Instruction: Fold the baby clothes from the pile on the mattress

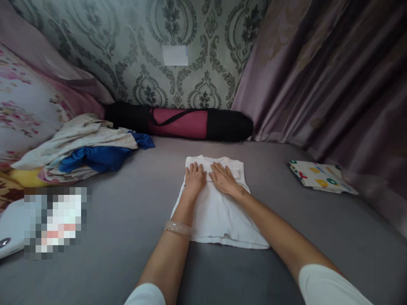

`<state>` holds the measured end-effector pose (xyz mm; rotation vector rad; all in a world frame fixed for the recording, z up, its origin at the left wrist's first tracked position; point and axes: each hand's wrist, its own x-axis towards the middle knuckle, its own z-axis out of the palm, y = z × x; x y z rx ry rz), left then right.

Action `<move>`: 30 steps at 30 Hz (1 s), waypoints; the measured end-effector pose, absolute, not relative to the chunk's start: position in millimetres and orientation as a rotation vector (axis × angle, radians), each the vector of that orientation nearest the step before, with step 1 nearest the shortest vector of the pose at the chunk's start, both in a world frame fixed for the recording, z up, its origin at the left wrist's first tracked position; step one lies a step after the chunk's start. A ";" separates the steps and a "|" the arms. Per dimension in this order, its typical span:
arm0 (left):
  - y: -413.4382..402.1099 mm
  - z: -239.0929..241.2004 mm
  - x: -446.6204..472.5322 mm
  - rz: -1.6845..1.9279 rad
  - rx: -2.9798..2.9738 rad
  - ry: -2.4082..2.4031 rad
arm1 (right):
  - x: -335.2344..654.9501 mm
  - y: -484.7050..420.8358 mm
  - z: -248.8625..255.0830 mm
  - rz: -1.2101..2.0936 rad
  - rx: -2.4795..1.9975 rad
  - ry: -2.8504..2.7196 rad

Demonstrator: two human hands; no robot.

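A white shirt lies spread on the grey bed sheet, its collar end away from me and its hem toward me. Both sides look folded in, so it forms a narrow panel that widens at the hem. My left hand rests flat on the upper left part, fingers stretched out. On the upper right part, my right hand presses down with its fingers extended and slightly apart. Neither hand grips the cloth. A pale bangle circles my left forearm.
A folded, colourfully patterned cloth lies to the right. At left are a heap of clothes, a floral pillow and a pale device beside a blurred patch. A long black and red bag lies along the wall.
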<state>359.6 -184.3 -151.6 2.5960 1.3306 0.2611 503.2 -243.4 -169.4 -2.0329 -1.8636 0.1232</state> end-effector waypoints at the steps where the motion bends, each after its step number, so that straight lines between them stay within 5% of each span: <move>1: -183.6 -154.3 358.7 0.252 2.590 1.342 | 503.5 -244.0 -174.3 0.155 -2.014 -1.848; 30: -194.2 -168.6 360.7 0.443 2.670 1.479 | 568.7 -360.8 -159.4 0.248 -1.964 -1.741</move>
